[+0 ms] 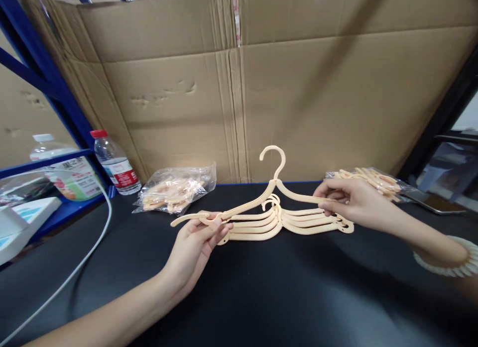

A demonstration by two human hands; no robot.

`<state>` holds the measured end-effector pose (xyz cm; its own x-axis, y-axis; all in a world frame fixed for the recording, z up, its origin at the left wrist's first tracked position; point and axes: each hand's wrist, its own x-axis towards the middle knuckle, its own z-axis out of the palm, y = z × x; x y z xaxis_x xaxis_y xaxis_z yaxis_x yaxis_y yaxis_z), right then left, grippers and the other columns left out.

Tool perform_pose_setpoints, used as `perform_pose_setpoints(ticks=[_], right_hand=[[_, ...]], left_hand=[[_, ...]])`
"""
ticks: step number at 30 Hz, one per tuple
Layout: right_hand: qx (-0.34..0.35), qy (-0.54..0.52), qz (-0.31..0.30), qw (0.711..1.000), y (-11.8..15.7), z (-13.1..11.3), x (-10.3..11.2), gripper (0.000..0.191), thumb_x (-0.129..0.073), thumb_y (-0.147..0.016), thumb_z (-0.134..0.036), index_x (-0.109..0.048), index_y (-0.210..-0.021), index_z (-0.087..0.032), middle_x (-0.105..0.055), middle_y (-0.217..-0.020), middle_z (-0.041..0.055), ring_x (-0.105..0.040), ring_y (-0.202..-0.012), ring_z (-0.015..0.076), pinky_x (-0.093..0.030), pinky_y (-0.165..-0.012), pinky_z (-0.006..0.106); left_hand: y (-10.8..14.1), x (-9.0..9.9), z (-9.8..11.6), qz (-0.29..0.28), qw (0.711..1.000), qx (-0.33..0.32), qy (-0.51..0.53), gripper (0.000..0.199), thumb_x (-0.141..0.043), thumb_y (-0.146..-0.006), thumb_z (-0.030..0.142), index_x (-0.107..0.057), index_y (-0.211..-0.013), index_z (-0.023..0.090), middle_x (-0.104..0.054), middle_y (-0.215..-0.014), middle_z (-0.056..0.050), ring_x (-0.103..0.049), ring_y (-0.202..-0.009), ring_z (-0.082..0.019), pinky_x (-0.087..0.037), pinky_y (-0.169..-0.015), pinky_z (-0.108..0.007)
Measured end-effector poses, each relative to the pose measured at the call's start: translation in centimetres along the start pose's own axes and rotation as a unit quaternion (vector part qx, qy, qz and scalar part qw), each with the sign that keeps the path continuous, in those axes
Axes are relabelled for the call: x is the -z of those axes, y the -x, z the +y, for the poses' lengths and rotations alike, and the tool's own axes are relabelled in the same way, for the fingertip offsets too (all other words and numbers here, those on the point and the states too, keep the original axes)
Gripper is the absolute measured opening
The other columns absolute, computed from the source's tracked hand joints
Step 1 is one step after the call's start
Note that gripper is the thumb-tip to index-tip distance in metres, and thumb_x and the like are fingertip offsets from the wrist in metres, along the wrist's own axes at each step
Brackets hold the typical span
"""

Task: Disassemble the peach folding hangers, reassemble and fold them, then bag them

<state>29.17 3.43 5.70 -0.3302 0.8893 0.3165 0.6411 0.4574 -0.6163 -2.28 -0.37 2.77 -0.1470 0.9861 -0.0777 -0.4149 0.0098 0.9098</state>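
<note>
A cream plastic clothes hanger (249,204) is held up between both hands, its hook pointing upward. My left hand (196,247) pinches the left arm of it near a joint, where an end piece sticks out to the left. At the other end, the fingers of my right hand (353,200) close on the tip of the right arm and hide part of it. Just behind and below, several matching hangers (257,236) lie nested together on the black tabletop (254,292), their hooks overlapping.
Clear plastic bags of cream hanger parts lie at the left (175,190) and right (368,180). A red-capped bottle (118,165) stands by the blue rack (56,88). A white cable (87,255) crosses the left side. A cardboard wall (179,103) closes the back.
</note>
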Motion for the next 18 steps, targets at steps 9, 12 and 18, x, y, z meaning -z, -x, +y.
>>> perform_pose_setpoints(ticks=[9,12,18], right_hand=[[-0.064,-0.031,-0.118,0.990,-0.2,0.2,1.7,0.022,-0.063,-0.076,-0.038,-0.055,-0.080,-0.017,-0.065,-0.061,0.0033,-0.062,-0.056,0.0164,-0.047,-0.052,0.025],[-0.091,-0.068,-0.179,0.977,-0.1,0.6,2.6,0.026,-0.066,-0.075,-0.040,-0.054,-0.080,-0.017,-0.067,-0.066,0.0050,-0.065,-0.062,0.0179,-0.051,-0.057,0.028],[-0.133,-0.094,-0.272,0.948,0.0,0.9,3.0,0.024,-0.065,-0.076,-0.037,-0.050,-0.080,-0.018,-0.068,-0.078,0.0055,-0.068,-0.071,0.0188,-0.047,-0.055,0.023]], left_hand=[[0.6,-0.3,-0.2,-0.049,0.990,0.086,-0.105,0.008,-0.059,-0.089,0.016,-0.063,-0.091,0.009,-0.074,-0.082,-0.012,-0.069,-0.061,-0.013,-0.058,-0.062,-0.019],[1.1,-0.4,-0.4,-0.109,0.970,0.157,-0.148,0.030,-0.052,-0.092,0.035,-0.065,-0.085,0.008,-0.071,-0.067,-0.010,-0.065,-0.050,-0.012,-0.051,-0.048,-0.016],[3.4,0.0,-0.7,-0.390,0.838,0.101,-0.369,0.049,-0.039,-0.092,0.049,-0.068,-0.085,0.011,-0.070,-0.069,-0.011,-0.059,-0.045,-0.014,-0.045,-0.042,-0.022]])
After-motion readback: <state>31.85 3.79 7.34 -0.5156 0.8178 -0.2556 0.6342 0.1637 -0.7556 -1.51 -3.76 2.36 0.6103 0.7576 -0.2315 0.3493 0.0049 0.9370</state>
